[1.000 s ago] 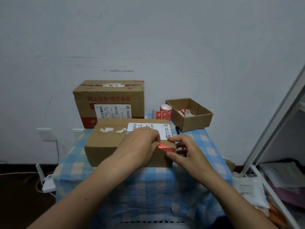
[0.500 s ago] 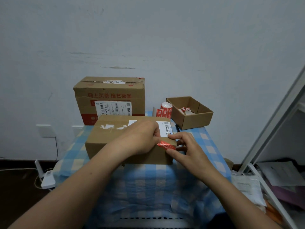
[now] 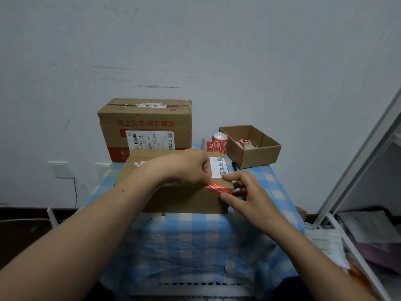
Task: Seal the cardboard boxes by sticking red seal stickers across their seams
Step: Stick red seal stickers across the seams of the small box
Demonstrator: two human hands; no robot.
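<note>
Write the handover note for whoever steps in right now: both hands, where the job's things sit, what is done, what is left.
Left hand: resting on top of the near brown cardboard box, fingertips pinning one end of the red seal sticker.
Right hand: at the box's right front corner, fingers on the sticker's other end.
Sticker: lies along the top front edge at that corner, not yet smoothed flat.
Supplies: roll of red stickers behind the box, beside the small open cardboard tray. The taller printed cardboard box stands at the back left on the blue checked tablecloth.
Left: press this sticker down; check both boxes' other seams, which I cannot see.
</note>
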